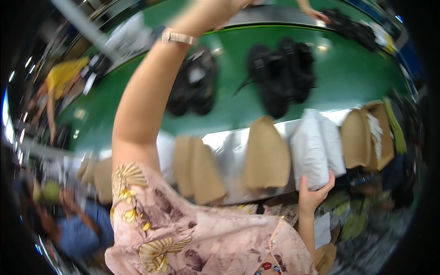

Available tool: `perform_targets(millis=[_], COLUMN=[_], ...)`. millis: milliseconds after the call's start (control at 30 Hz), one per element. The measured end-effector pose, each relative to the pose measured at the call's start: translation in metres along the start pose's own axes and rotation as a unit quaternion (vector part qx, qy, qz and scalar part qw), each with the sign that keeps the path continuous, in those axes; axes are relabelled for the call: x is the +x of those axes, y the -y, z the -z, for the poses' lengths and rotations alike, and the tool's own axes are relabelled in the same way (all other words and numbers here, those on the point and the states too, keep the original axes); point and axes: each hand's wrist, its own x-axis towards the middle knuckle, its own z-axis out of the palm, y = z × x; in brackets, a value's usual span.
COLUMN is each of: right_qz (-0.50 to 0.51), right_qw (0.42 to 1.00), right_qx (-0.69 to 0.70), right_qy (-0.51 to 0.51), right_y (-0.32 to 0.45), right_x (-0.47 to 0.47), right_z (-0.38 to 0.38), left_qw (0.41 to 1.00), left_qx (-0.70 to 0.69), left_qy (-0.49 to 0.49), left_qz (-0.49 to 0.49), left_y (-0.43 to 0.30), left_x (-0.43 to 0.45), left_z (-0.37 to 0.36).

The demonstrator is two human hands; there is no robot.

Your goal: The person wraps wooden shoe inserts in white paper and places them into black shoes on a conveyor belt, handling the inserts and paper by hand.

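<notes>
My left arm reaches up across the view, with a metal-banded watch or bracelet (178, 37) at the wrist. My left hand (220, 12) is blurred and partly cut off at the top edge, so its fingers and anything in them cannot be made out. At the lower right, my right hand (314, 194) grips the near end of a white paper-wrapped bundle (311, 151), thumb and fingers on either side. Under my left forearm lies a pair of dark shoes (197, 82) on the green surface (227, 99). A second pair of black shoes (282, 75) sits to its right.
Brown paper forms (266, 154) line the metal ledge (230, 147) before me. More brown pieces (357, 137) stand at right. Beyond the green surface, another person's hand (318, 15) is near dark shoes (350, 29). People in yellow (67, 75) and blue (82, 230) are at left.
</notes>
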Motion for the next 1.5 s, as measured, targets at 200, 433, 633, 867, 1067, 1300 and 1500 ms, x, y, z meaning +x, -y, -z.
perform_targets(millis=[200,433,633,867,1067,1300,1500], right_qz=[0.038,0.127,0.383,0.47,0.513,0.499,0.554], right_qw=[0.999,0.989,0.83,0.778,0.783,0.805,0.776], right_qx=[-0.023,-0.074,0.26,-0.17,-0.165,0.23,0.283], right_qy=[0.007,0.036,0.312,0.382,0.312,0.223,0.101], right_y=[-0.023,0.034,0.257,0.266,0.266,0.314,0.293], right_x=[-0.021,-0.013,-0.081,-0.191,-0.182,-0.063,-0.034], right_z=[-0.04,0.016,-0.045,-0.187,-0.178,-0.059,-0.04], left_qw=[0.968,0.854,0.839,0.857,0.846,0.74,0.63], left_qx=[0.075,0.214,0.257,0.265,0.263,-0.428,-0.662], left_qy=[-0.233,-0.38,-0.19,0.086,0.098,-0.306,-0.205], left_qz=[0.055,0.285,0.44,0.435,0.453,0.42,0.35], left_y=[-0.133,-0.218,-0.207,-0.155,-0.158,-0.155,-0.133], left_x=[-0.093,-0.339,-0.445,-0.448,-0.445,-0.358,-0.238], left_z=[0.261,0.329,0.177,0.142,0.143,0.199,0.16])
